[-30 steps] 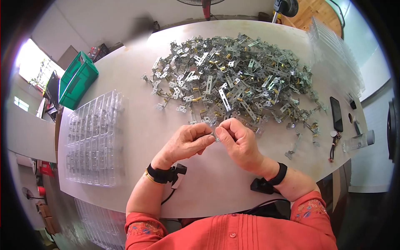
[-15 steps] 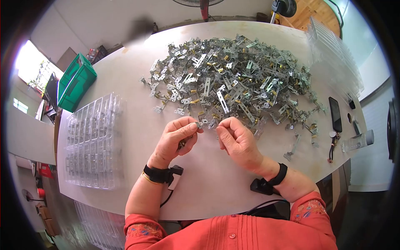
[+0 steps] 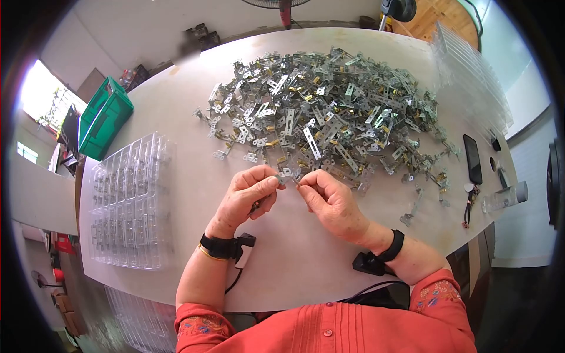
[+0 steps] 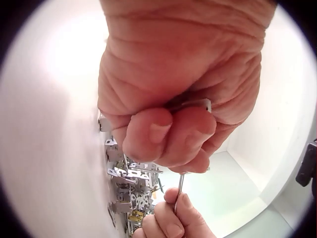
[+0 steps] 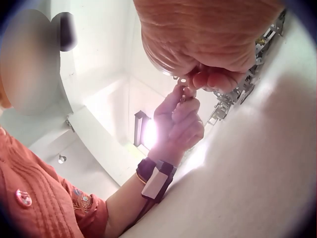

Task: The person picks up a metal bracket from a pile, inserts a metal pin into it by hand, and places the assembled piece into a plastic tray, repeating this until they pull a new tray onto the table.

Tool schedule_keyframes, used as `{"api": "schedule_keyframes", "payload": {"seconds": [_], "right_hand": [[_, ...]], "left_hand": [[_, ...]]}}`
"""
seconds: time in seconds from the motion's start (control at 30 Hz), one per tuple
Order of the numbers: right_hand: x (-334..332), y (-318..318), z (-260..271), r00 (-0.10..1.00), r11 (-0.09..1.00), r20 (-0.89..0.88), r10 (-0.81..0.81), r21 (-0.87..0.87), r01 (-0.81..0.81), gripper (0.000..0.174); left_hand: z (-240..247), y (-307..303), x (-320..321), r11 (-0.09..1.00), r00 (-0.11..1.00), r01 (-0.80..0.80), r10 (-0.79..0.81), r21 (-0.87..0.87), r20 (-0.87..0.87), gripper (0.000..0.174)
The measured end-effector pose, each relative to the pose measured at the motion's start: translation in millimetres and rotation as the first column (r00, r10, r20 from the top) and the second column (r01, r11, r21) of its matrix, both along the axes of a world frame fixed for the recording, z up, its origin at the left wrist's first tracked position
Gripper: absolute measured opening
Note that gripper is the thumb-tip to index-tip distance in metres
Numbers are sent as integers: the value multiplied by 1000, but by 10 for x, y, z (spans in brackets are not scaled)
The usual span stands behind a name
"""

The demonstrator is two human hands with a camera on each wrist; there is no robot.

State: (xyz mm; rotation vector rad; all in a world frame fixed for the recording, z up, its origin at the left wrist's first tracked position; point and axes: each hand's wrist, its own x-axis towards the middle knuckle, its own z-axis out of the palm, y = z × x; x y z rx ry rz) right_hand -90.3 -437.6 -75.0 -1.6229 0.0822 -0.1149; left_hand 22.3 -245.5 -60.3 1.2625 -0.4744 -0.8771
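Observation:
In the head view my left hand (image 3: 250, 191) pinches a small silver metal bracket (image 3: 284, 179) between thumb and forefinger, over the near edge of a big heap of metal brackets (image 3: 329, 112). Its other fingers curl round another metal piece (image 4: 200, 104), whose pale edge shows at the palm in the left wrist view. Just to the right, my right hand (image 3: 332, 203) pinches the end of a thin metal strip (image 4: 181, 184). That strip runs between the two hands' fingertips. The palm hides much of what the left hand holds.
Clear plastic trays (image 3: 126, 203) filled with metal parts stand at the left, near a green crate (image 3: 106, 120). More clear trays (image 3: 471, 82) are stacked at the far right. A phone (image 3: 472, 159) and a clear bottle (image 3: 505, 198) lie by the right edge.
The hands started together, then the left hand drew left with the bracket and left a gap. Since then the right hand has come left, back to the left fingertips.

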Motion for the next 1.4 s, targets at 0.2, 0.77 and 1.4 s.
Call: {"api": "schedule_keyframes", "payload": {"seconds": [0.2, 0.77, 1.4], "right_hand": [[3, -40, 21, 996, 995, -69, 63, 77, -58, 12], [41, -52, -62, 995, 965, -1, 95, 245, -92, 8], [11, -58, -40, 947, 985, 303, 104, 99, -140, 11]], "left_hand": [[4, -26, -36, 992, 994, 42, -54, 123, 93, 23], [86, -96, -143, 949, 953, 190, -240, 252, 185, 25], [53, -23, -57, 991, 967, 128, -132, -31, -217, 40]]}}
